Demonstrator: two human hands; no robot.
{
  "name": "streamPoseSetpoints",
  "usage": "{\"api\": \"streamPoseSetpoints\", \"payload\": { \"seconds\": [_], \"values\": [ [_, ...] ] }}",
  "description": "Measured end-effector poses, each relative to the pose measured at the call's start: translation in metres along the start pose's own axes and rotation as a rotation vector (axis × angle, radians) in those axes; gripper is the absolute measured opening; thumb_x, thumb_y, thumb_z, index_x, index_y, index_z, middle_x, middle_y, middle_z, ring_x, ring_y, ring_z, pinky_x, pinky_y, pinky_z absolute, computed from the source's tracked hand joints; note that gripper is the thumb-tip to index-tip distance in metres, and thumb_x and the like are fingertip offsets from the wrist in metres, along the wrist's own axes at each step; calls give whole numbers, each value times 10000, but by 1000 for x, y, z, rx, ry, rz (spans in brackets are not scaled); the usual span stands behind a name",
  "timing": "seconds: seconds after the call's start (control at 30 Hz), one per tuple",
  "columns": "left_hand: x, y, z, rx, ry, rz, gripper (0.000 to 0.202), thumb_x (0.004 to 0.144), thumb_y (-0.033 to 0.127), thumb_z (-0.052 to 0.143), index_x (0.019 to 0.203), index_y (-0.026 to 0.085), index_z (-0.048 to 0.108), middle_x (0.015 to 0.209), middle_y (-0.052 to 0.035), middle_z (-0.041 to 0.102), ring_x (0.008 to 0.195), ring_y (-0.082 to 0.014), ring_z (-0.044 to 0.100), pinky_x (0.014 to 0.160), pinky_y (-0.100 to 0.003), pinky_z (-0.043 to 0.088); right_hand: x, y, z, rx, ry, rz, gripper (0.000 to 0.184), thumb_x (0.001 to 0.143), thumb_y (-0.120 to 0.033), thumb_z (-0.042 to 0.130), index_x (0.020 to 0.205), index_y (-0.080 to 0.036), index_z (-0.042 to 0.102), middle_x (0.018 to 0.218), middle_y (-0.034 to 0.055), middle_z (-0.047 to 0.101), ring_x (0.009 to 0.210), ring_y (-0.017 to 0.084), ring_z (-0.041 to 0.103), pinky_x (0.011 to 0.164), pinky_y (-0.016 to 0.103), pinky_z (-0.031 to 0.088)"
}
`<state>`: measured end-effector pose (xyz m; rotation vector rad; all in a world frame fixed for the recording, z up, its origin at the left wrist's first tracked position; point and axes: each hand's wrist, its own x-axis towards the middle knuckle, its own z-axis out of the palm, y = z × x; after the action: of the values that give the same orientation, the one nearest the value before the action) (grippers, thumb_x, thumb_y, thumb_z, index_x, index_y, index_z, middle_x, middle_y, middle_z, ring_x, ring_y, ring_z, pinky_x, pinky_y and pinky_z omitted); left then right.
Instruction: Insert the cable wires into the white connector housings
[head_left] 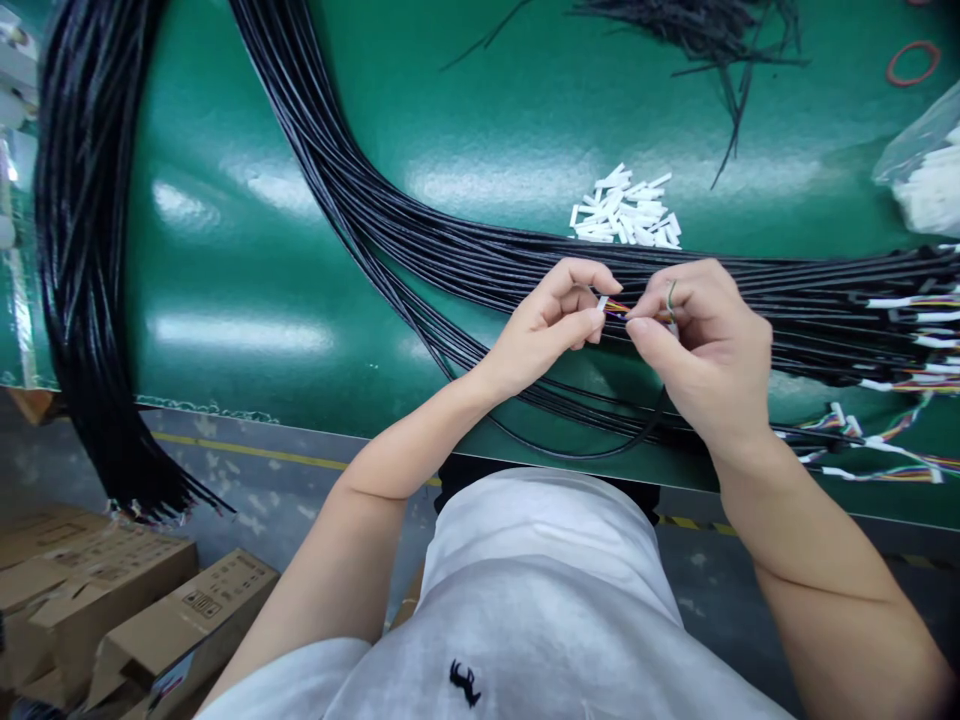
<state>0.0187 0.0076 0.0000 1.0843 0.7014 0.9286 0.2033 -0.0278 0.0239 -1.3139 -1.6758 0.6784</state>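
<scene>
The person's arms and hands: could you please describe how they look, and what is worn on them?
Both the left hand and the right hand are ungloved. A thin greenish band circles one finger of the right hand. The forearms are bare, and no watch shows. A short white sleeve covers the left upper arm; the right sleeve cannot be made out.

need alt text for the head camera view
A person's left hand and right hand hold thin coloured wires over black cables on a green table. Beyond lies a pile of small white pieces; cardboard boxes stand at lower left.
</scene>
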Motion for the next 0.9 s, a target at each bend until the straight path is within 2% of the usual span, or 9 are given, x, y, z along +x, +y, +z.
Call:
{"api": "streamPoseSetpoints", "payload": {
  "seconds": [0.1, 0.2, 0.27, 0.43, 0.6, 0.73, 0.9],
  "values": [
    [-2, 4, 1, 40, -19, 53, 352, 900, 540, 795, 1018, 232, 671, 846, 35, 646, 707, -60, 609, 669, -232, 513, 1, -3, 0, -41, 31, -31, 104, 879, -184, 661, 836, -279, 657, 899, 32, 662, 764, 197, 622, 559, 335, 478],
    [-4, 7, 2, 54, -20, 88, 345, 897, 530, 808, 1018, 231, 685, 886, 31, 662, 728, -53, 613, 685, -222, 518, 0, -4, 2, -78, 79, -115, 128, 830, -140, 666, 809, -263, 634, 872, 19, 639, 639, 144, 525, 495, 301, 407],
    [-5, 8, 3, 51, -16, 63, 349, 903, 538, 802, 1008, 228, 680, 903, 29, 673, 728, -51, 618, 696, -224, 530, -1, -4, 4, -110, 93, -146, 127, 815, -132, 666, 809, -255, 631, 881, 18, 637, 603, 124, 481, 476, 293, 384],
    [-4, 8, 2, 27, -33, -7, 368, 904, 553, 799, 994, 219, 674, 927, 20, 688, 752, -60, 640, 747, -241, 567, -4, -4, 7, -148, 84, -121, 102, 823, -154, 705, 837, -249, 668, 922, 22, 649, 563, 100, 429, 443, 288, 372],
    [-2, 7, 1, -22, -44, -22, 354, 895, 520, 822, 1005, 217, 675, 909, 23, 684, 742, -53, 635, 746, -226, 566, -5, -2, 8, -225, 102, -128, 75, 875, -190, 683, 853, -260, 699, 931, 32, 673, 557, 113, 483, 471, 315, 442],
    [-2, 3, 1, -49, -50, -81, 384, 877, 542, 834, 1020, 224, 672, 897, 24, 683, 728, -57, 633, 705, -218, 549, -4, 0, 8, -232, 104, -136, 84, 832, -171, 669, 834, -255, 657, 904, 40, 668, 612, 144, 536, 476, 311, 431],
    [-1, -2, -1, -92, -58, -84, 393, 868, 542, 844, 1052, 226, 701, 862, 17, 682, 746, -66, 635, 691, -210, 534, -3, -2, 8, -234, 122, -147, 132, 834, -124, 627, 801, -251, 610, 886, 39, 652, 614, 143, 530, 481, 306, 430]
  ]
}}
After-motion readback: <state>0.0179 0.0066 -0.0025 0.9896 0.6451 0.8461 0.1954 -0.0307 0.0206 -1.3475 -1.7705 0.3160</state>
